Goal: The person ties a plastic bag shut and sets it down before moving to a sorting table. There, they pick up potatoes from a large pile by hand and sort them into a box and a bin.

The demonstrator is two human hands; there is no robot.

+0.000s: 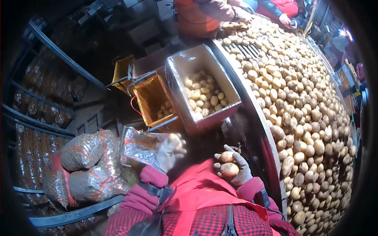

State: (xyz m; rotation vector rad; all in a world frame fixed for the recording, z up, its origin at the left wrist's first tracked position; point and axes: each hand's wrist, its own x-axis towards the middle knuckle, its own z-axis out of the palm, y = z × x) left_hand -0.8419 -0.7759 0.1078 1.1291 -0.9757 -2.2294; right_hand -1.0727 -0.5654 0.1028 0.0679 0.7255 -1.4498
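Observation:
My right hand (241, 169), in a pale work glove, holds two potatoes (229, 169) side by side against its palm, in front of my red apron. My left hand (164, 154), gloved too, is raised at the edge of a clear plastic-lined bin (138, 147). Its fingers curl around a pale rounded thing that looks like a potato (173, 140), somewhat blurred. Just beyond my hands stands a plastic-lined cardboard box (220, 69), partly filled with potatoes. Beside that box is a yellow-lined bin (149, 94) with a few potatoes at the bottom.
A long sorting table (262, 128) piled with loose potatoes (299, 126) runs along my right. Filled net sacks (88, 185) lie at my left by metal rails (75, 214). Another person (201, 17) stands at the table's far end, with a further person (281, 10) across from them.

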